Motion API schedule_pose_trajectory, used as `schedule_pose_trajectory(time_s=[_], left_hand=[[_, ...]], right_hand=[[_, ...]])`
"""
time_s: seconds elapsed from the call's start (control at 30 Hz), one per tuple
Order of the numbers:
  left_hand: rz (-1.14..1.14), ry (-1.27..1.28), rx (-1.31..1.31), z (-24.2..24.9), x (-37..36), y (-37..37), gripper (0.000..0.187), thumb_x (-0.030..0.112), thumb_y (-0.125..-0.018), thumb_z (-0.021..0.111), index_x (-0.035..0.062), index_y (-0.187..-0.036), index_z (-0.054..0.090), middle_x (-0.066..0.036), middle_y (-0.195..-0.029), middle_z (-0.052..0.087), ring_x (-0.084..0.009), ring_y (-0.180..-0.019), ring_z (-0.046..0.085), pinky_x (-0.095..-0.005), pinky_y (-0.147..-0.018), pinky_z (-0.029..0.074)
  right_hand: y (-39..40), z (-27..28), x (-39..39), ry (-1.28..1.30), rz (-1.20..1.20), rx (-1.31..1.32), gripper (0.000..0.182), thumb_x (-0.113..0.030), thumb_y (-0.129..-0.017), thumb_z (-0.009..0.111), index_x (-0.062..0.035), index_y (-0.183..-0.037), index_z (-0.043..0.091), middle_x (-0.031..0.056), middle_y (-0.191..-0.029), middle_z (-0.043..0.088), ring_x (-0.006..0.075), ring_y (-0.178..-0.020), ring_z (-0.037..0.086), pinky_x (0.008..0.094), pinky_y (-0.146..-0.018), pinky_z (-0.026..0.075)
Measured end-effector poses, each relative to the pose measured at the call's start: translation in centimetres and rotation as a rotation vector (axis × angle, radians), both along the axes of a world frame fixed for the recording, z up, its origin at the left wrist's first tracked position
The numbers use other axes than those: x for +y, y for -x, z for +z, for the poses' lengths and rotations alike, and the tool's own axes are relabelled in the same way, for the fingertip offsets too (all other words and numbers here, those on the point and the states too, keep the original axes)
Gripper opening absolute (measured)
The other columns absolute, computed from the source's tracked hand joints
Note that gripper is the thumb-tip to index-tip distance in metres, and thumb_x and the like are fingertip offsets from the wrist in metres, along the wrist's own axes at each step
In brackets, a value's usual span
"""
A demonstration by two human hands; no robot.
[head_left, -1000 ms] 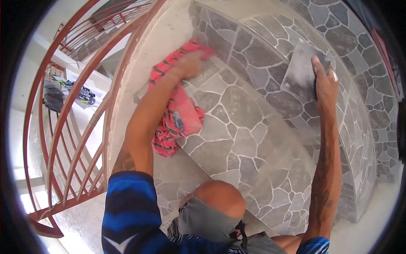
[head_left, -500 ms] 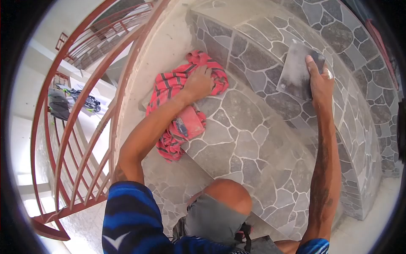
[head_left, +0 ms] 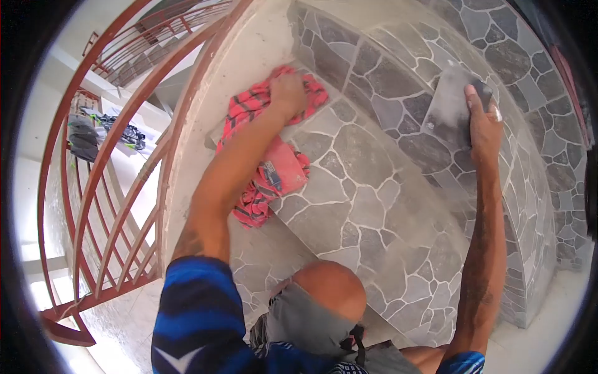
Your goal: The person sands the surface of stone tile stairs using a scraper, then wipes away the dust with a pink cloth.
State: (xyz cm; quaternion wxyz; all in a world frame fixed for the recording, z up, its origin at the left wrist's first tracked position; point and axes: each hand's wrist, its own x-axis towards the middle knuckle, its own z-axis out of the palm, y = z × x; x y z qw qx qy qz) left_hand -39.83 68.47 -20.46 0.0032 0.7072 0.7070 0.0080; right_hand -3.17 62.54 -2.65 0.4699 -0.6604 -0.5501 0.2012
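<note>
A red cloth with dark stripes [head_left: 249, 106] lies crumpled on the stone-patterned step [head_left: 349, 162], beside its left edge. My left hand [head_left: 289, 95] presses into its upper part, fingers curled into the fabric. Lower down, a flat pink patch with a dark printed label shows on the cloth. My right hand [head_left: 486, 128] grips a flat dark rectangular pad [head_left: 450, 106] dusted with white powder, thumb on top and the other fingers hidden behind it. The pad overlaps the stone-faced riser of the upper step in this view.
A reddish-brown metal railing [head_left: 163, 156] runs along the left. Beyond it, dark items [head_left: 84, 137] lie on a white surface lower down. More stone-patterned steps [head_left: 498, 53] rise at upper right. My bent knee [head_left: 330, 287] is at the bottom centre.
My left hand's fingers have curled into the cloth, whose upper part is now bunched differently. The view has shifted slightly; my right hand still holds the pad over the riser.
</note>
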Motion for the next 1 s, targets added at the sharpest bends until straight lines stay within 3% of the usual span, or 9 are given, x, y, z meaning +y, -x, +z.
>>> schedule_pose_trajectory(time_s=[0.1, 0.2, 0.3, 0.4, 0.47, 0.57, 0.77, 0.87, 1.0], left_hand=[[-0.015, 0.139, 0.259, 0.2, -4.2, 3.2, 0.029, 0.031, -0.084, 0.056, 0.0101, -0.088, 0.077, -0.006, -0.088, 0.073, -0.0264, -0.082, 0.070, -0.0527, -0.063, 0.051], [-0.117, 0.292, 0.209, 3.7, -5.9, 4.1, 0.027, 0.026, -0.084, 0.056, 0.0105, -0.090, 0.077, -0.012, -0.102, 0.071, -0.0272, -0.094, 0.067, -0.0503, -0.073, 0.051], [-0.499, -0.481, 0.148, -1.6, -4.6, 2.3, 0.037, 0.020, -0.085, 0.050, -0.0007, -0.112, 0.065, -0.020, -0.115, 0.065, -0.0383, -0.110, 0.060, -0.0450, -0.095, 0.046], [-0.425, -0.326, -0.546, -5.5, 3.4, 1.0, 0.030, 0.021, -0.081, 0.054, 0.0016, -0.096, 0.071, -0.021, -0.115, 0.062, -0.0317, -0.116, 0.056, -0.0449, -0.097, 0.043], [-0.432, -0.389, -0.170, -3.9, 3.5, 1.6, 0.030, 0.021, -0.081, 0.055, -0.0004, -0.095, 0.070, -0.021, -0.110, 0.062, -0.0352, -0.113, 0.057, -0.0461, -0.097, 0.044], [-0.265, -0.417, -0.119, -4.6, 4.0, 1.8, 0.026, 0.022, -0.082, 0.056, 0.0020, -0.090, 0.072, -0.022, -0.109, 0.062, -0.0377, -0.112, 0.057, -0.0456, -0.096, 0.045], [0.219, 0.276, -0.111, 3.5, -4.2, 0.1, 0.029, 0.022, -0.083, 0.057, 0.0053, -0.103, 0.072, -0.023, -0.125, 0.056, -0.0371, -0.120, 0.053, -0.0442, -0.096, 0.046], [-0.401, -0.310, 0.419, -3.5, -4.4, 3.0, 0.039, 0.018, -0.082, 0.057, 0.0033, -0.118, 0.064, -0.022, -0.126, 0.056, -0.0376, -0.114, 0.056, -0.0441, -0.096, 0.046], [-0.700, -0.367, -0.391, -3.7, 2.1, 1.2, 0.048, 0.012, -0.081, 0.053, -0.0033, -0.126, 0.054, -0.024, -0.124, 0.057, -0.0357, -0.112, 0.056, -0.0447, -0.099, 0.043]], right_hand=[[0.4, 0.1, -0.2, -0.013, 0.061, 0.116, 0.052, -0.042, -0.087, 0.069, 0.0023, -0.114, 0.065, 0.0101, -0.100, 0.067, 0.0168, -0.089, 0.060, 0.0309, -0.083, 0.046], [1.4, 0.4, -0.7, -0.064, 0.040, 0.120, 0.051, -0.042, -0.088, 0.067, 0.0009, -0.114, 0.066, 0.0091, -0.099, 0.068, 0.0166, -0.090, 0.059, 0.0308, -0.084, 0.046], [1.3, 0.3, -0.6, 0.011, 0.016, 0.157, 0.050, -0.041, -0.088, 0.067, 0.0007, -0.115, 0.066, 0.0083, -0.100, 0.068, 0.0159, -0.092, 0.059, 0.0301, -0.086, 0.045], [0.2, -0.3, 0.0, -0.018, 0.018, 0.042, 0.048, -0.040, -0.089, 0.067, 0.0016, -0.114, 0.066, 0.0082, -0.098, 0.068, 0.0155, -0.090, 0.059, 0.0293, -0.084, 0.046], [1.3, 0.7, -0.9, -0.018, 0.043, 0.112, 0.049, -0.040, -0.089, 0.066, 0.0021, -0.113, 0.066, 0.0085, -0.097, 0.068, 0.0156, -0.089, 0.060, 0.0295, -0.083, 0.046], [1.3, 0.9, -0.9, 0.034, 0.031, 0.164, 0.049, -0.040, -0.089, 0.066, 0.0023, -0.113, 0.066, 0.0088, -0.098, 0.068, 0.0151, -0.089, 0.059, 0.0293, -0.084, 0.046], [0.5, 0.9, -0.5, 0.064, 0.001, 0.093, 0.051, -0.041, -0.089, 0.066, 0.0021, -0.117, 0.065, 0.0100, -0.102, 0.068, 0.0158, -0.093, 0.060, 0.0292, -0.088, 0.045], [1.0, 0.1, -0.5, 0.034, 0.041, 0.192, 0.054, -0.044, -0.088, 0.065, 0.0005, -0.119, 0.064, 0.0102, -0.104, 0.068, 0.0178, -0.095, 0.061, 0.0309, -0.088, 0.045], [0.9, 0.8, -0.7, 0.081, -0.003, 0.077, 0.054, -0.044, -0.087, 0.067, 0.0007, -0.117, 0.065, 0.0097, -0.101, 0.068, 0.0176, -0.093, 0.061, 0.0318, -0.086, 0.047]])
